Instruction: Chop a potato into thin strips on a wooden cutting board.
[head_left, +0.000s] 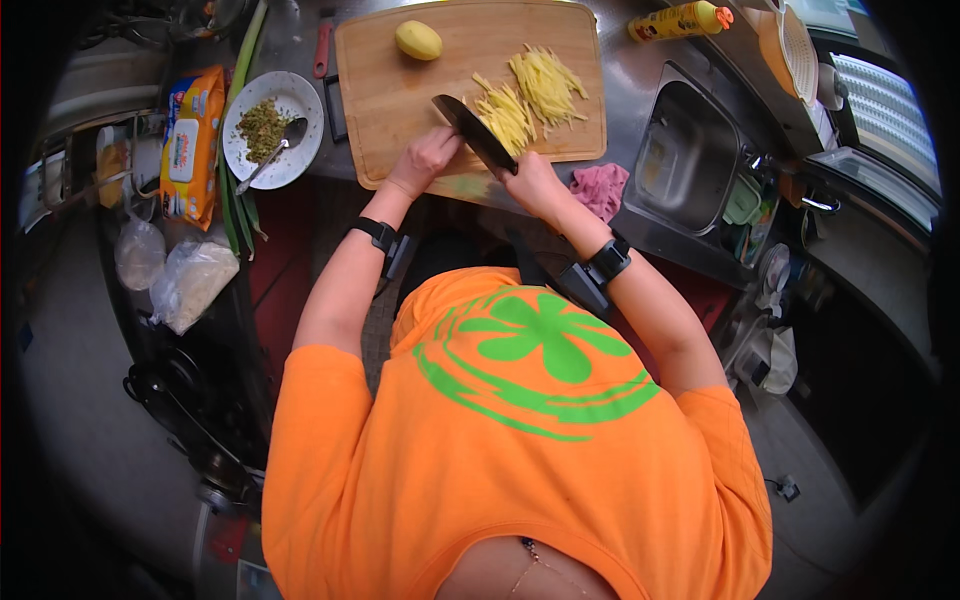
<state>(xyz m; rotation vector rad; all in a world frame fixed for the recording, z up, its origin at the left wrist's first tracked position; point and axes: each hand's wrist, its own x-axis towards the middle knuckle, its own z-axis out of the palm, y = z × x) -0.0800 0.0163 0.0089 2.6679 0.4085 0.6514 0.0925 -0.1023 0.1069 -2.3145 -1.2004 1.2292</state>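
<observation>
A cleaver-like kitchen knife (474, 133) with a dark, broad blade stands edge-down over a wooden cutting board (386, 97). My right hand (534, 186) grips its handle near the board's front edge. My left hand (429, 159) rests with bent fingertips against the left face of the blade; whatever lies under those fingers is hidden. Just right of the knife lies a pile of pale yellow potato shreds (508, 118). A second heap of potato shreds (550, 86) sits farther back and to the right. One whole peeled potato (418, 40) lies at the board's back left.
Left of the board are a plate (313, 112) of chopped food with a spoon (271, 156), a leek (244, 67), a wipes pack (191, 150) and plastic bags (193, 285). To the right are a pink cloth (600, 189), a steel sink (679, 154) and a yellow bottle (671, 22).
</observation>
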